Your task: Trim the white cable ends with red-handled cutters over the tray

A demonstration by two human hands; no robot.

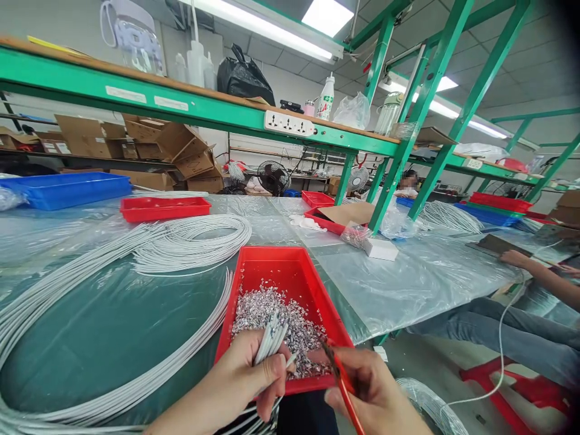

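Fingers (274, 366) clasp cables (270, 341) pointing forward (perhaps upward).

Pliers (346, 391) are cut off below; cables (57, 290), left.

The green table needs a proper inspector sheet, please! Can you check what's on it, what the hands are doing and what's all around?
Surface: green tabletop, partly under shiny clear plastic.
Job's things: red tray in front, holding many tiny silvery bits; red-handled tool.
Clutter: blue tray, another red tray and white box, farther back.
Hands: left hand holds white cable ends; right hand grips the red-handled tool.
Cables: bundled white cables curve across the left side.
Surroundings: shelf above; black fan and cardboard boxes behind; another person's hand at right.
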